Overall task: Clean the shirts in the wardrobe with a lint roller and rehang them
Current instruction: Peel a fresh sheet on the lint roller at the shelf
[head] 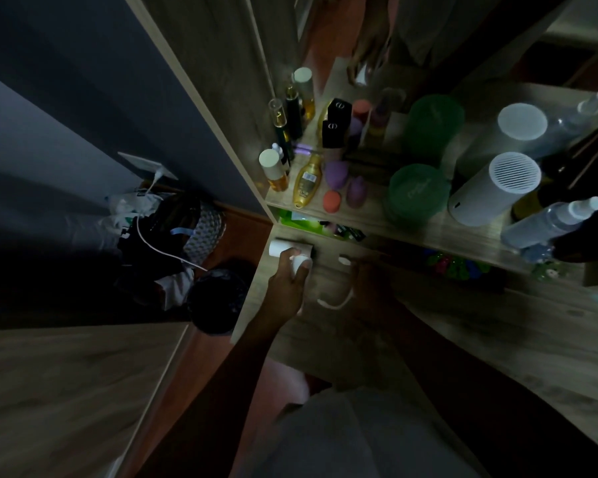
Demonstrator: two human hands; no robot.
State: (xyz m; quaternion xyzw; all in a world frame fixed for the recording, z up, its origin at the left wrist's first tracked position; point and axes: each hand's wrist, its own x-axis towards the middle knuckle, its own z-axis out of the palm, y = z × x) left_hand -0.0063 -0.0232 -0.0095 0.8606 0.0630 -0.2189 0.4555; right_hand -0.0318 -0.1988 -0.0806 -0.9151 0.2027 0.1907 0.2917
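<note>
The scene is very dark. My left hand (289, 277) is closed around a white lint roller (290, 250) at the left corner of a wooden desk top (463, 339); the roller's white end sticks out to the left of my fingers. My right hand (373, 284) lies in shadow just to the right, resting on the desk beside a thin white curved piece (340, 298). Whether that hand holds the piece is too dark to judge. No wardrobe shirt shows clearly.
A shelf (428, 225) above the desk is crowded with bottles, purple and orange sponges, two green tubs (418, 191) and a white cylinder (491, 191). A mirror stands behind them. On the floor at left sit bags (173, 229), a white cable and a dark bin (218, 298).
</note>
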